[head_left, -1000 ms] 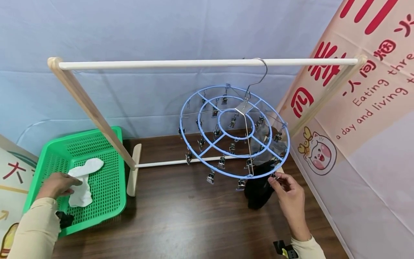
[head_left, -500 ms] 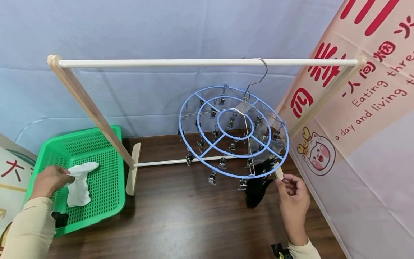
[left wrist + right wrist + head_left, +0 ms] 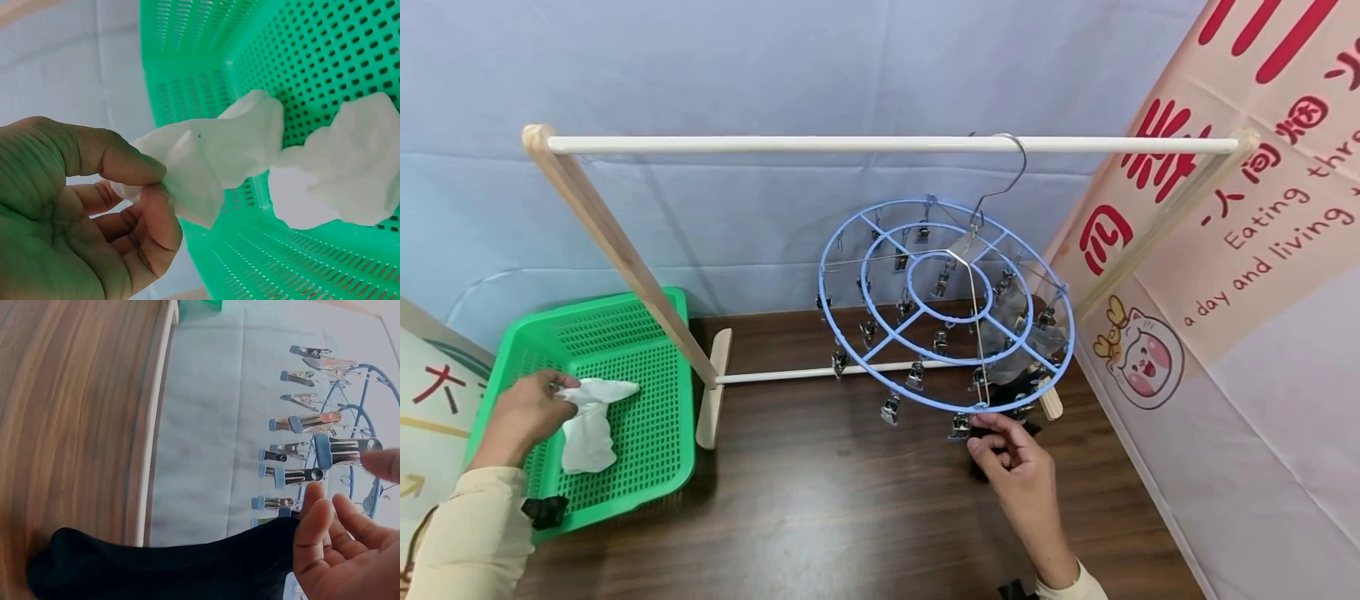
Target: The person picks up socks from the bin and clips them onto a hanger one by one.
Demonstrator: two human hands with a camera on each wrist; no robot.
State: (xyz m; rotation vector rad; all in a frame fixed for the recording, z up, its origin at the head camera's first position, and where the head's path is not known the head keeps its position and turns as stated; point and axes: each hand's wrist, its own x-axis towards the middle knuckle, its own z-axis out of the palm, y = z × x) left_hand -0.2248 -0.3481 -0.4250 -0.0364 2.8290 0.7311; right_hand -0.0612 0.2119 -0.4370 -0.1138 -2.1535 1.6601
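Observation:
In the green basket, my left hand (image 3: 527, 412) pinches the edge of a white sock (image 3: 244, 144) between thumb and forefinger. A second bunched white piece (image 3: 356, 162) lies beside it in the left wrist view. My right hand (image 3: 1018, 467) is at the front of a round blue clip hanger (image 3: 891, 337), fingers loosely bent. Its thumb is right at a metal clip (image 3: 340, 450) with blue tips, and the fingers stand apart from that clip. A black sock (image 3: 169, 569) hangs just behind this hand, partly hidden by it in the head view.
The hanger hooks over the white rail (image 3: 760, 145) of a wooden stand, with several clips dangling. A grey sheer item (image 3: 1011, 321) hangs at its right rear. The green basket (image 3: 662, 483) stands left of the stand's wooden leg (image 3: 617, 250). A printed cloth wall (image 3: 1225, 333) closes the right side.
My right hand has moved left, from beside the black sock's clip to the front clip. The left hand keeps its pinch on the white sock and has shifted slightly.

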